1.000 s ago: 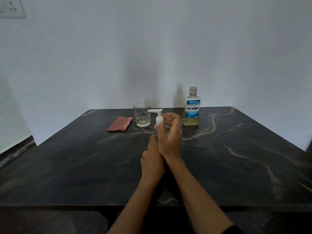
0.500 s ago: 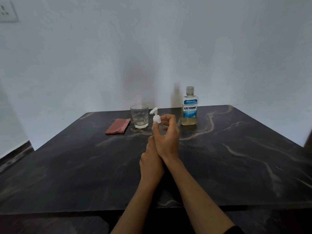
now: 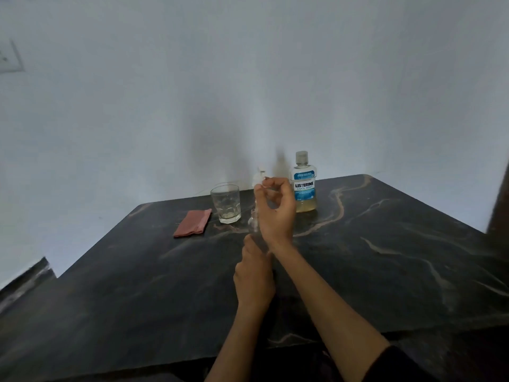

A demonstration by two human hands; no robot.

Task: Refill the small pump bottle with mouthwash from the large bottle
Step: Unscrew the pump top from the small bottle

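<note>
A pale, bare wall (image 3: 248, 78) rose behind the dark marble table (image 3: 385, 271), which was veined in tan. At the back stood the Listerine bottle (image 3: 304, 186), capped, amber liquid low in it. Left of it sat a drinking glass (image 3: 226, 203), then a folded pink cloth (image 3: 193, 223). My right hand (image 3: 275, 210) pinched the white pump head (image 3: 260, 176), raised above the clear small pump bottle (image 3: 254, 224), which my left hand (image 3: 254, 277) gripped low.

Dim bluish light, motion blur, warped edges
</note>
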